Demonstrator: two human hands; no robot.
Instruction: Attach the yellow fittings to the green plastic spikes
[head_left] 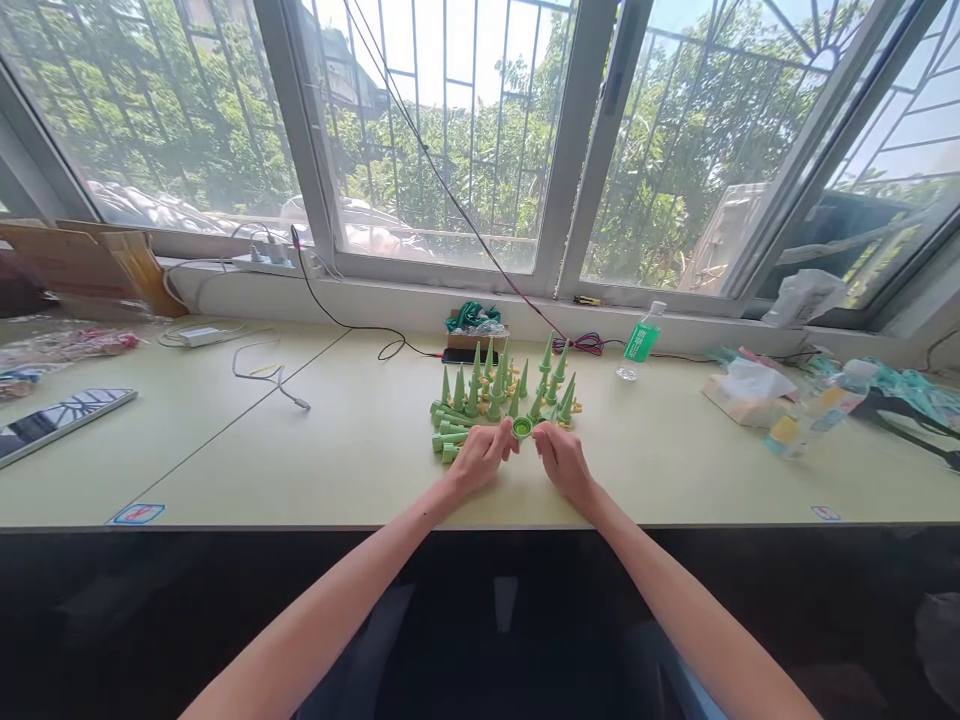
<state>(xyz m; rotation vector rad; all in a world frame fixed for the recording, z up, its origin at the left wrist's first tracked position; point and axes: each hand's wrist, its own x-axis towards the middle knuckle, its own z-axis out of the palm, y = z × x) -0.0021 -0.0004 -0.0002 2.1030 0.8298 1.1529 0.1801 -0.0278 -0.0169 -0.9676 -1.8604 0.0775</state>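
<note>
Left hand (482, 458) pinches the cup (523, 428) at nine o'clock; right hand (564, 460) at three, grip unclear. Best hold it steady.

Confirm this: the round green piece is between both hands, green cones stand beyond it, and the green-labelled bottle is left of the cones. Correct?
Not quite: the head view shows the green-labelled bottle to the right of the green cones. The rest holds: the round green piece is between the left hand and the right hand, cones beyond it.
</note>
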